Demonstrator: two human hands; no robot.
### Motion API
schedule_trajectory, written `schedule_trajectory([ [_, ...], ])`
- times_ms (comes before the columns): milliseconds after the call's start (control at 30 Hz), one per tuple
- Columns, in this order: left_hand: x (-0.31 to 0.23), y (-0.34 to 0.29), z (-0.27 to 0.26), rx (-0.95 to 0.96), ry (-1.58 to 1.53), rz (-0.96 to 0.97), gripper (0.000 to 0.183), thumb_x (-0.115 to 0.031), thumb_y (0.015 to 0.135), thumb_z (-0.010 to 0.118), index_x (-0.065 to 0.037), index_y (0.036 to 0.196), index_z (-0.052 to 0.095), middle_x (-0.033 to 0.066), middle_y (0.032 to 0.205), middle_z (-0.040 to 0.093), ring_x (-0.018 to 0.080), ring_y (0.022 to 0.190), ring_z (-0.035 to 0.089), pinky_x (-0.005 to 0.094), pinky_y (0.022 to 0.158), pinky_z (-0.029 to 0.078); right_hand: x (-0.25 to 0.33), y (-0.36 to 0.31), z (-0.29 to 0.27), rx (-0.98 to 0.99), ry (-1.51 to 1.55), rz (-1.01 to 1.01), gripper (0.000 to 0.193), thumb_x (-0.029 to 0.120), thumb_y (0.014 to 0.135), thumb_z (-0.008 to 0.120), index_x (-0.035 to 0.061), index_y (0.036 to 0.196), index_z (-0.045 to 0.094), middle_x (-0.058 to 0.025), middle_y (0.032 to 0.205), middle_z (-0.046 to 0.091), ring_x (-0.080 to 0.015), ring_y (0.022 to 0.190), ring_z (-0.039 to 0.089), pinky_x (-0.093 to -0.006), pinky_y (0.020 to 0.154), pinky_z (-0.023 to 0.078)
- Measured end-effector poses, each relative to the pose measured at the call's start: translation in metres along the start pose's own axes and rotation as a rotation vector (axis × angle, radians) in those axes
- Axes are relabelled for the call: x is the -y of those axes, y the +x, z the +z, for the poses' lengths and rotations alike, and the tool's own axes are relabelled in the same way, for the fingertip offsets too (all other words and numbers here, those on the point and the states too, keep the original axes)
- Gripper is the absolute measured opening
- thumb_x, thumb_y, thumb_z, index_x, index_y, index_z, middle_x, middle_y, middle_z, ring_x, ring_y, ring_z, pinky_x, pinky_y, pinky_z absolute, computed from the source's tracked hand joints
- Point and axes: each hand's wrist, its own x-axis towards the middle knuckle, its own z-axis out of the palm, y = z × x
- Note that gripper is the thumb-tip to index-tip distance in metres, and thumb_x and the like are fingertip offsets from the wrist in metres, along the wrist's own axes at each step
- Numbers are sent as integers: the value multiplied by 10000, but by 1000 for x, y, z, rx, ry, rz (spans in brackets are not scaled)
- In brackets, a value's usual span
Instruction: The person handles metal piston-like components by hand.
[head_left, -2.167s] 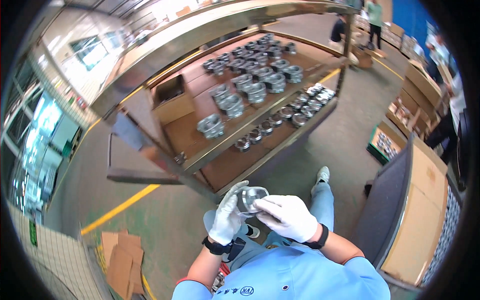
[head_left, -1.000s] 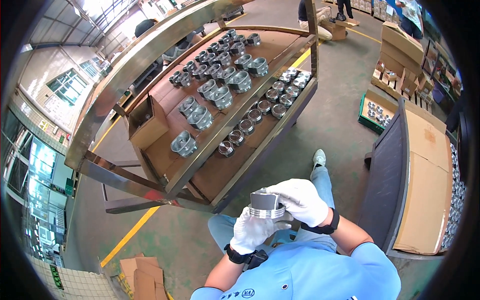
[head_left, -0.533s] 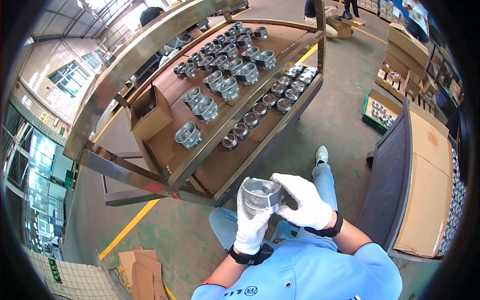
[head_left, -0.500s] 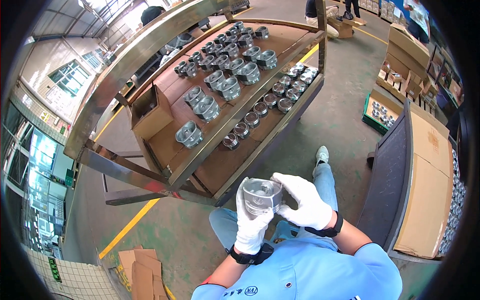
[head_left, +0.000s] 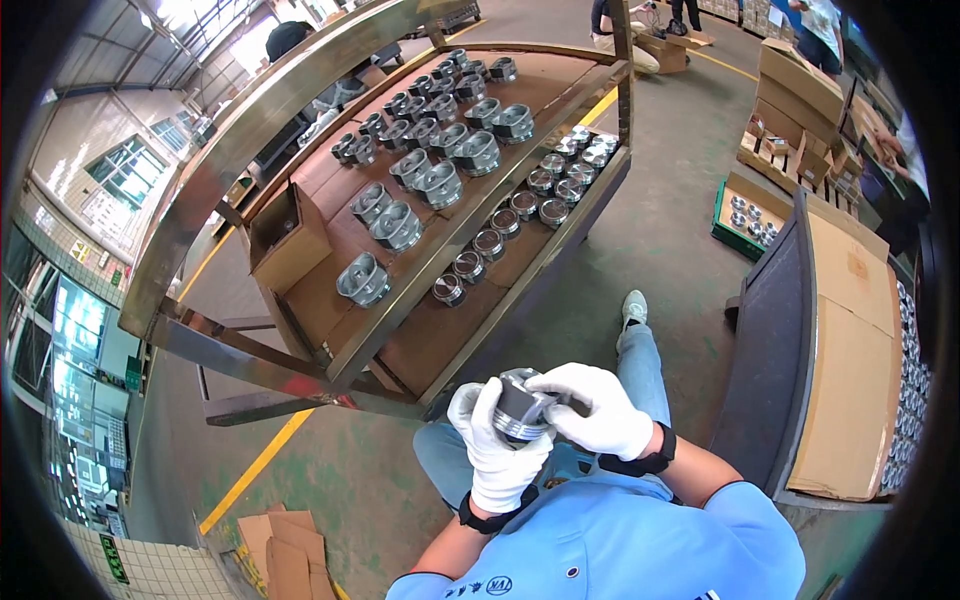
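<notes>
A metal engine piston is tilted between my two white-gloved hands, above my lap. My left hand wraps its fingers round the piston's left side and underside. At its right, the fingers and thumb of my right hand grip the edge, partly hiding it. Ahead stands a metal-framed cart; on its brown cardboard-lined upper shelf sit several similar pistons in rows. More pistons stand crown-up on the lower shelf.
An open cardboard box sits at the upper shelf's left end. To my right is a dark cart with cardboard along it. A green crate holds more pistons. Flattened cardboard lies on the floor. Other people are at the back.
The piston has been turned and tilted in my hands, with its ringed side now showing. My left fingers have come round its front. The view has shifted slightly.
</notes>
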Motion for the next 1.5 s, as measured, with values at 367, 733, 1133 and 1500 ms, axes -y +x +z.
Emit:
schedule_trajectory([
  [367, 2, 6, -14, 470, -1517, -1017, 772, -458, 905, 646, -16, 1455, 333, 208, 1219, 589, 347, 1038, 640, 439, 864, 551, -26, 3, -4, 74, 284, 201, 324, -60, 815, 523, 3, 1116, 625, -65, 1046, 638, -134, 933, 619, -282, 835, 500],
  [733, -12, 7, -16, 239, -1449, -858, 902, -81, 840, 744, -250, 1524, 180, 182, 1400, 445, 374, 1179, 574, 550, 921, 541, -16, 1, 1, -149, 125, 113, 351, 10, 830, 584, 31, 1172, 657, -141, 1119, 674, -246, 1012, 664, -335, 878, 536],
  [1133, 2, 9, -25, 175, -1815, -750, 1058, 162, 674, 639, -187, 1548, 156, 194, 1415, 442, 419, 1232, 533, 531, 917, 571, 17, 11, 1, -69, -64, -305, 520, 102, 688, 684, 61, 1206, 649, -145, 1131, 661, -357, 1068, 620, -442, 907, 505],
  [1500, -4, 10, -27, 127, -1807, -800, 962, 114, 656, 668, -140, 1495, 272, 220, 1366, 483, 449, 1137, 584, 428, 777, 623, 19, 11, 1, -36, -117, -327, 514, 175, 688, 752, 58, 1181, 661, -149, 1107, 652, -358, 1053, 623, -443, 879, 502],
])
